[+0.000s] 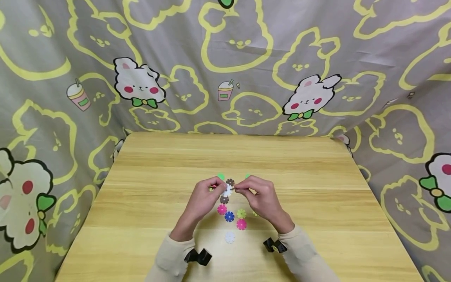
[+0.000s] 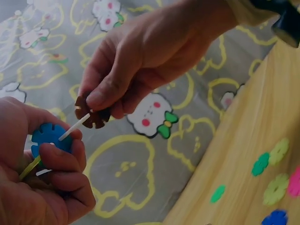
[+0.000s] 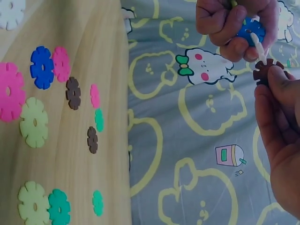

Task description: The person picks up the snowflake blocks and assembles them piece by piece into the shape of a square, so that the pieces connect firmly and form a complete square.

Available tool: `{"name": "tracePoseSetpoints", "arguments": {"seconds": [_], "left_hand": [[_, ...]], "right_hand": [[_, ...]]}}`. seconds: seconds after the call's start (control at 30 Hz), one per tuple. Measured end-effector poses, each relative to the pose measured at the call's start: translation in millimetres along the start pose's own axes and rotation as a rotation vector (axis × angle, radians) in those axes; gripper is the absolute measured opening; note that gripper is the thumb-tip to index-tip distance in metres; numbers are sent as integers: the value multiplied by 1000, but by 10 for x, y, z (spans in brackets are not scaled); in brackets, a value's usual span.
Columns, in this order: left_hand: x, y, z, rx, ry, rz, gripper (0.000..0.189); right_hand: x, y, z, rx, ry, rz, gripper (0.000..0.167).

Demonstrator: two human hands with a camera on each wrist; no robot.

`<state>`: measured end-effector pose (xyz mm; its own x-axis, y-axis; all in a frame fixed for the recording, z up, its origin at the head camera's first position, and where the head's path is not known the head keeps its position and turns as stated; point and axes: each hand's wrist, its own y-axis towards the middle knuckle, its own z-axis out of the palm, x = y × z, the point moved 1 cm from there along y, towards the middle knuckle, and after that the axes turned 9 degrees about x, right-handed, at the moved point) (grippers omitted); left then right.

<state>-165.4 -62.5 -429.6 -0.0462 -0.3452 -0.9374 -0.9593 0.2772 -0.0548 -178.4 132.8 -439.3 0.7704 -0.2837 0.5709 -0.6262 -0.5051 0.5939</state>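
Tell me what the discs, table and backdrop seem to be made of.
Discs: probably plastic, fairly matt, with even color and crisp notches. Table: wood or perhaps laminate, satin-looking, with streaky grain. Backdrop: likely printed fabric, faint sheen, hanging in folds.

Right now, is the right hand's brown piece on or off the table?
Off: the right hand pinches the brown piece, curtain showing behind it.
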Motion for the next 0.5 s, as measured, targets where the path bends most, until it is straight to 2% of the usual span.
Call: {"name": "tracePoseSetpoints", "arguments": {"seconds": [0.3,0.4,0.5], "left_hand": [[5,-11,43,48,-139,-36,17],[6,-1,31,42,-120,-13,17],[18,9,11,21,-69,-6,16]], "right_hand": [[-29,13,36,-21,41,-31,6],[-33,14,48,-23,53,-20,9],[-33,15,48,10,67,11,11]]}}
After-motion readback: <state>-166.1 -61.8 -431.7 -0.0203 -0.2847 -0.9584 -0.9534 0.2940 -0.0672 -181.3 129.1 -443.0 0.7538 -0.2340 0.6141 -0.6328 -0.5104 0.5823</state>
